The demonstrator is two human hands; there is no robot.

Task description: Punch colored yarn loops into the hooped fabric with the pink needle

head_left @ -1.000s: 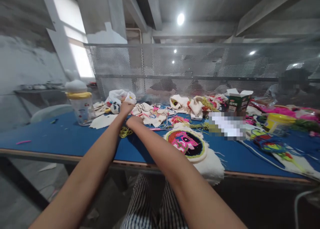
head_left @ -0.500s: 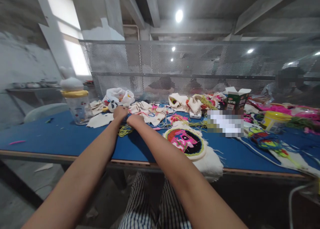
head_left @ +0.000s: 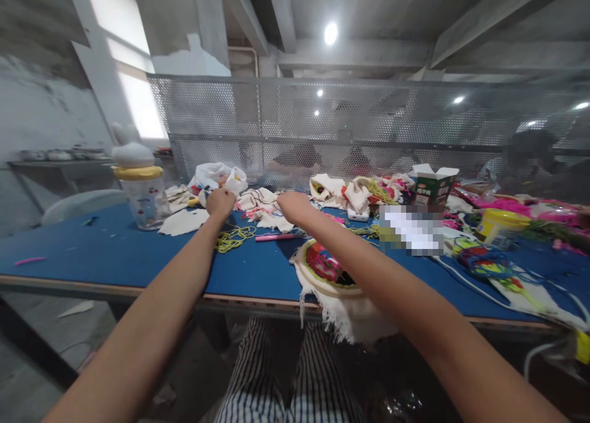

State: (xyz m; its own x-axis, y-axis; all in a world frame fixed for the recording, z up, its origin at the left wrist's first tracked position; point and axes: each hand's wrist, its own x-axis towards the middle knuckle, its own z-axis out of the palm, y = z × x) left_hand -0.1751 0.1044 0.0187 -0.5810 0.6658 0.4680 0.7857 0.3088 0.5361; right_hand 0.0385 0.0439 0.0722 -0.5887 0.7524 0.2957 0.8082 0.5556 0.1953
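Observation:
My left hand [head_left: 220,203] is curled closed beside the white plastic bag, above a bundle of yellow-green yarn [head_left: 234,238]. What its fingers hold, if anything, is hidden. My right hand [head_left: 294,208] reaches over the table near a cream cloth with loose threads [head_left: 262,206]; it looks closed, with the fingertips turned away from view. A pink pen-like tool [head_left: 274,237] lies on the table between my forearms. Under my right forearm sits a round embroidery hoop [head_left: 318,283] with a pink, red and black yarn design; its frayed cloth hangs over the table edge.
A clear bottle with a yellow collar [head_left: 145,192] stands at left by a cloth scrap [head_left: 184,221]. The plastic bag [head_left: 219,178] is behind. To the right are an open carton [head_left: 433,188], a yellow-lidded tub [head_left: 500,226], a white cable [head_left: 465,280] and yarn heaps. A perforated metal screen [head_left: 295,122] spans the back.
My hands, close together before, are now apart: the right has moved rightward, the left slightly left. The pink tool and yellow-green yarn show more. The hoop has shifted and its cloth hangs differently.

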